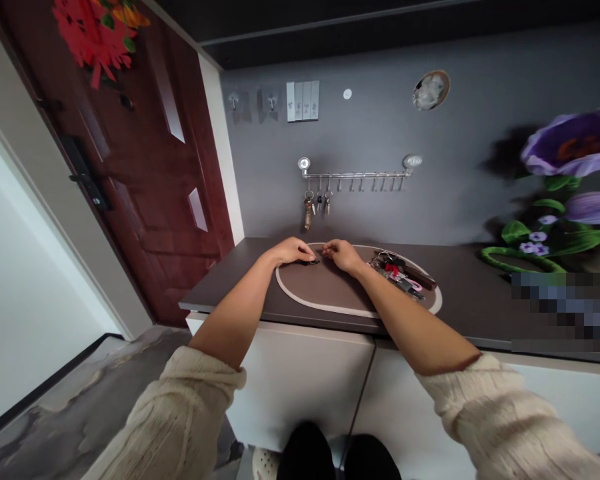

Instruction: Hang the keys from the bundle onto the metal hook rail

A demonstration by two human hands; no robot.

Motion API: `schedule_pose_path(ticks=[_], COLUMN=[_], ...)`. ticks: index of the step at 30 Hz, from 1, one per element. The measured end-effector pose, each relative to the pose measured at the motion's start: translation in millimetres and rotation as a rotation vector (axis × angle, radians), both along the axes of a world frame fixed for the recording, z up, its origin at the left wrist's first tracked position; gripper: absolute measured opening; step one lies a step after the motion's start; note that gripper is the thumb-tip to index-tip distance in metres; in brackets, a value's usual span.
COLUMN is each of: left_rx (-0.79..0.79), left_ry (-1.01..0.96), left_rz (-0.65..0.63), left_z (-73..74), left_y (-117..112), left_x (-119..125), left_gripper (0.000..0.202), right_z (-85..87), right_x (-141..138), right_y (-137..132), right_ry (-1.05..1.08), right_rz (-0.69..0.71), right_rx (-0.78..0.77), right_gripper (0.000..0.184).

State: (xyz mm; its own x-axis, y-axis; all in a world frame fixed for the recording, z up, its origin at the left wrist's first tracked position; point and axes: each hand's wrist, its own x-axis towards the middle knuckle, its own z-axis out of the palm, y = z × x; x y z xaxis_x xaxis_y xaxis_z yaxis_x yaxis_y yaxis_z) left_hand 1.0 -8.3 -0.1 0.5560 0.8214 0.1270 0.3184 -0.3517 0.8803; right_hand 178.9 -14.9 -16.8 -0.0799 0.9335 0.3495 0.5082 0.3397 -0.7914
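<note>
Head view: the left hand (294,251) bunches its fingertips at a small dark item (311,262), clamped or not I cannot tell; the right hand (344,255) curls its fingers just beside, hold unclear, with a key heap (405,283) to their right. Likely step: two-handed handling of the item; next calls for a steady pinch.

No wording can be read for certain. At twelve o'clock, the four-strip wall panel (303,101) carries small marks, too faint to make out; below it, towards six, the hanging brown tag (307,215) bears blurred pale lettering.
</note>
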Motion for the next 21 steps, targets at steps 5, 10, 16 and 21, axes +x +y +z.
schedule_pose_path(ticks=[5,10,16,21], left_rx=[-0.090,-0.219,-0.319,-0.351], left_ry=[-0.144,-0.290,-0.465,-0.549], left_rz=[0.099,0.206,0.245,0.226], left_z=[0.3,3.4,8.3,7.1], left_y=[1,0,-4,-4], left_x=[2,2,4,8], left_gripper=[0.020,0.016,0.011,0.011], right_z=[1.7,-1.5,4.6,8.7], right_x=[0,-1,-11,-15], right_y=[-3,0,-6,-10], right_ry=[-0.048,0.025,0.272,0.344], right_rz=[-0.016,0.032,0.174,0.185], right_rx=[0.016,0.012,-0.058,-0.007], right_gripper=[0.012,0.011,0.022,0.028])
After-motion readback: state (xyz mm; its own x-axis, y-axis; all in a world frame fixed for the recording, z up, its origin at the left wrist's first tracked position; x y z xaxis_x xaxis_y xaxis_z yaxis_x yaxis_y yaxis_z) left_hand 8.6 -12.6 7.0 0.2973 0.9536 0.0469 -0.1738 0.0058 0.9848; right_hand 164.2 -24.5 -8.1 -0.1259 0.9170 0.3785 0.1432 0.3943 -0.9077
